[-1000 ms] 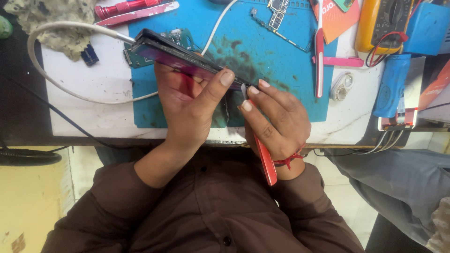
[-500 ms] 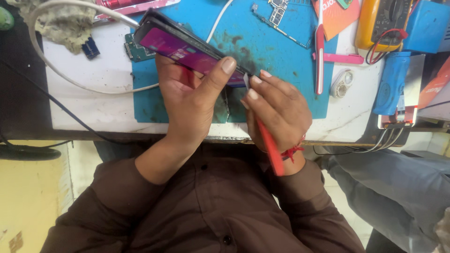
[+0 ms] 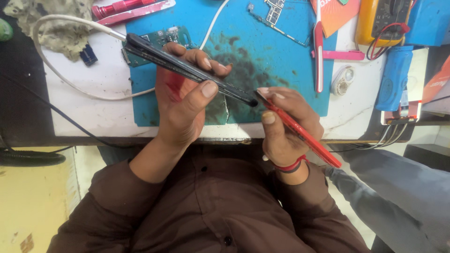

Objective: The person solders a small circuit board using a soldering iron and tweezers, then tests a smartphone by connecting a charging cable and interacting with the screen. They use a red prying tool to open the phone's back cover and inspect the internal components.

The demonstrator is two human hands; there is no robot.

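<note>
My left hand (image 3: pixel 185 100) grips a dark slim phone (image 3: pixel 154 56) edge-on, thumb on its near side and fingers wrapped over the far side. The phone slants from upper left down to its lower corner near the middle. My right hand (image 3: pixel 283 124) holds a red flat tool (image 3: pixel 309 138) like a pen, with the tip touching the phone's lower corner. Both hands hover above a stained blue work mat (image 3: pixel 262 56) on a white bench (image 3: pixel 93 117).
A green circuit board (image 3: pixel 164 37) and a white cable (image 3: pixel 70 86) lie on the left. A second board (image 3: pixel 274 11), red tweezers (image 3: pixel 319 51), a pink tool (image 3: pixel 340 55), a yellow multimeter (image 3: pixel 382 21) and a blue device (image 3: pixel 393 77) sit to the right. Another person's grey-clad leg (image 3: pixel 398 187) is at lower right.
The left hand has turned the phone from showing its purple face to edge-on. The right hand shifted right and brought the red tool's tip to the phone's lower corner.
</note>
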